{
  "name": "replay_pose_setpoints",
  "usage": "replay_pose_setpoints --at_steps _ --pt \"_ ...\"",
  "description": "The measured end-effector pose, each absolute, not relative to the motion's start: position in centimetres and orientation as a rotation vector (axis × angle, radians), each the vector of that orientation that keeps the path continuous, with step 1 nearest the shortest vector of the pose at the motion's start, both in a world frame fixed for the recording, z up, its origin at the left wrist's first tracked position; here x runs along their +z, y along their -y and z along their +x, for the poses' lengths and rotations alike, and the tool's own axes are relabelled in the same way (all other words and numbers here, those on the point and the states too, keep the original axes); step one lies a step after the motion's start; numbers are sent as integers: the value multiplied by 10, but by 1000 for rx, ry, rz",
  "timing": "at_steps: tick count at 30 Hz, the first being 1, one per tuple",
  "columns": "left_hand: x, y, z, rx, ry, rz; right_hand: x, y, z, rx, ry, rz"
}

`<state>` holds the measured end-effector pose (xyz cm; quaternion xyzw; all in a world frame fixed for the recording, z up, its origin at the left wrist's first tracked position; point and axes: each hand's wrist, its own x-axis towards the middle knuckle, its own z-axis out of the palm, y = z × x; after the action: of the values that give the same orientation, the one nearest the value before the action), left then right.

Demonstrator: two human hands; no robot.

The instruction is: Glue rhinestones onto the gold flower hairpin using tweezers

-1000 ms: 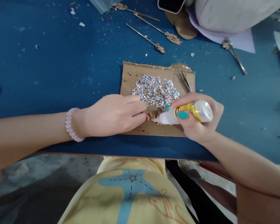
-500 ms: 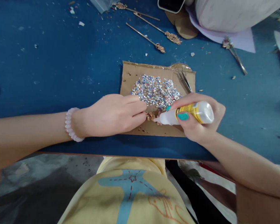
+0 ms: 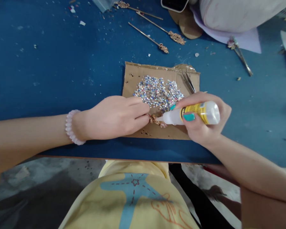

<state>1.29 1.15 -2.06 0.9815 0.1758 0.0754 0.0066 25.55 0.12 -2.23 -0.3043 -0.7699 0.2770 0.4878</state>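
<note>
My left hand (image 3: 119, 117) is closed on a gold ornamental hairpin (image 3: 154, 120), whose ornate end shows past the fingertips; the rest is hidden by the hand. In my right hand (image 3: 208, 127) lies a white glue bottle (image 3: 173, 117) with a yellow label, tilted nearly flat. Its nozzle points left and meets the hairpin's ornament. Both hands are over a piece of cardboard (image 3: 133, 73). Just beyond the fingers spreads a pile of small shiny blue, white and pink chips (image 3: 154, 90). Metal tweezers (image 3: 189, 81) rest at the cardboard's right side.
Several gold hairpins (image 3: 175, 37) lie at the back of the blue table (image 3: 62, 63). A silver-coloured pin with a flower-like head (image 3: 239, 55) is at the right. A phone-like device (image 3: 175, 4) and a large pale rounded object (image 3: 238, 14) stand at the back edge.
The glue bottle has shifted slightly, its nozzle a little higher and more of the ornament's pinkish part showing below it. My left hand has stayed in place.
</note>
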Motion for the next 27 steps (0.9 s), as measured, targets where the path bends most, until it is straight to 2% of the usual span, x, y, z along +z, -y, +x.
replay_pose_setpoints --at_steps 9,16,27 --pt "-21 -10 13 226 -576 3095 -19 0 258 679 1897 -754" --pt "-26 -8 13 376 -590 3129 -16 1 258 676 1941 -783" --pt "-26 -7 13 287 -685 3015 -15 1 258 663 1947 -781"
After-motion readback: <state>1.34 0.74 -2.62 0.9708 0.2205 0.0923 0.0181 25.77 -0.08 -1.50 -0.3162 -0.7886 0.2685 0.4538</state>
